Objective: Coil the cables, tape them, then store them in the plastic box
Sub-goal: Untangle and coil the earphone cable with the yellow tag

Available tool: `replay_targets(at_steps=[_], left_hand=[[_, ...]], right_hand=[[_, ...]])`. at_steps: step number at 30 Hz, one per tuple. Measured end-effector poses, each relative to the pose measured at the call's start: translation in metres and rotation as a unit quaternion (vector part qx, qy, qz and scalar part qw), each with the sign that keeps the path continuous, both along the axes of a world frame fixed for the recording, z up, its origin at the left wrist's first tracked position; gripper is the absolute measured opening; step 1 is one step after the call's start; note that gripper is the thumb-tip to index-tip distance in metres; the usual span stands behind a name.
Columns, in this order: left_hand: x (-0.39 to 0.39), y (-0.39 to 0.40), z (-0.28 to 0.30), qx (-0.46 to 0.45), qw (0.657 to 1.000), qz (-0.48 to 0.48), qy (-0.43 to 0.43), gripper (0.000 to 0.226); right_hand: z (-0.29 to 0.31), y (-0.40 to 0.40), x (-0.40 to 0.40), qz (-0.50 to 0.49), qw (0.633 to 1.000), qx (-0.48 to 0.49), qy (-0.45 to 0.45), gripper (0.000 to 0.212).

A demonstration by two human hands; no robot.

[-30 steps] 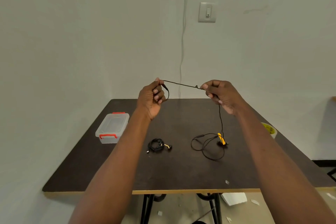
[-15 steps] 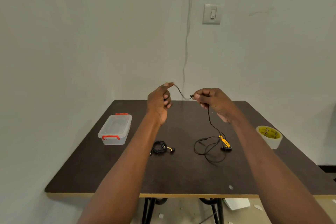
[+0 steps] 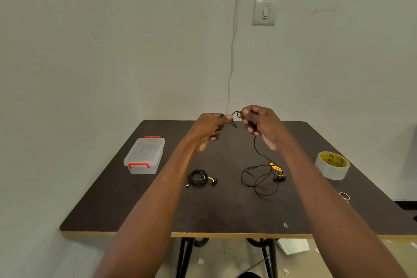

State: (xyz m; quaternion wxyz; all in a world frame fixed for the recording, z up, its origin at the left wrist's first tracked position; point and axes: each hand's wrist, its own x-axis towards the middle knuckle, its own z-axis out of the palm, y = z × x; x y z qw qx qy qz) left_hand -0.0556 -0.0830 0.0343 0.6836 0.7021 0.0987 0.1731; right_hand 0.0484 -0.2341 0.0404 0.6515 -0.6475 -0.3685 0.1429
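Black thin earphone cable (image 3: pixel 259 153) hangs from the raised right hand (image 3: pixel 261 126), whose curled fingers pinch a small loop of it; the rest trails down to a loose tangle with yellow parts on the dark brown table (image 3: pixel 225 212). Close beside it, the left hand (image 3: pixel 207 131) pinches the cable's end between thumb and fingertips. A coiled black cable (image 3: pixel 199 178) lies near the table's middle. At the left stands the clear plastic box with red latches (image 3: pixel 144 156), lid on. A clear tape roll (image 3: pixel 332 165) sits at the right edge.
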Motion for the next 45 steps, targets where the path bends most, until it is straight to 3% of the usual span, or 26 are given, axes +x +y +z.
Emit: replay_targets(at_steps=[5,8,14,17,20,24,27,31,32,33,35,36,39,43,45], left_hand=[[-0.009,0.017,0.004,0.199,0.974,-0.001,0.113,0.029],[-0.014,0.025,0.005,0.211,0.969,-0.017,0.127,0.032],[-0.009,0.02,0.006,0.073,0.993,0.09,-0.023,0.022],[-0.009,0.012,0.008,-0.062,0.991,0.078,-0.084,0.016],[-0.011,0.007,0.01,-0.16,0.978,0.039,-0.125,0.007],[-0.011,0.016,0.007,-0.183,0.968,0.078,-0.155,0.007],[-0.011,0.017,0.005,-0.188,0.972,0.046,-0.132,0.01],[-0.008,0.012,0.006,-0.131,0.991,-0.014,-0.037,0.008],[-0.008,0.013,0.007,-0.11,0.994,-0.016,-0.022,0.008],[-0.007,0.013,0.008,-0.092,0.996,-0.015,-0.012,0.009],[-0.004,0.013,0.009,-0.07,0.997,-0.008,-0.012,0.008],[-0.003,0.012,0.009,-0.062,0.998,-0.006,-0.015,0.008],[0.0,0.011,0.003,-0.019,1.0,0.003,-0.019,0.009],[-0.003,0.017,-0.003,0.023,0.999,0.023,-0.028,0.008],[-0.005,0.022,-0.006,0.076,0.996,0.036,-0.016,0.006]], right_hand=[[0.005,-0.009,0.013,-0.115,0.993,0.01,0.038,0.02],[0.006,-0.018,0.028,-0.175,0.984,0.001,0.037,0.021],[-0.004,-0.023,0.04,-0.217,0.973,-0.07,0.017,0.023],[-0.013,-0.019,0.04,-0.213,0.966,-0.148,-0.006,0.02],[-0.023,-0.016,0.04,-0.21,0.95,-0.219,-0.078,0.031],[-0.021,-0.017,0.045,-0.259,0.915,-0.27,-0.153,0.043],[-0.022,-0.016,0.048,-0.274,0.884,-0.313,-0.213,0.044],[-0.031,-0.01,0.049,-0.288,0.836,-0.358,-0.301,0.021],[-0.03,-0.006,0.047,-0.28,0.849,-0.327,-0.307,0.015],[-0.027,-0.003,0.04,-0.258,0.889,-0.263,-0.273,0.013],[-0.014,0.003,0.018,-0.142,0.975,-0.124,-0.119,0.017],[-0.007,0.006,0.007,-0.055,0.994,-0.08,-0.047,0.022],[-0.003,0.014,-0.013,0.087,0.994,-0.067,0.025,0.035],[-0.005,0.018,-0.011,0.043,0.997,-0.064,0.019,0.002],[-0.001,0.015,-0.001,0.031,0.998,-0.036,0.052,0.01]])
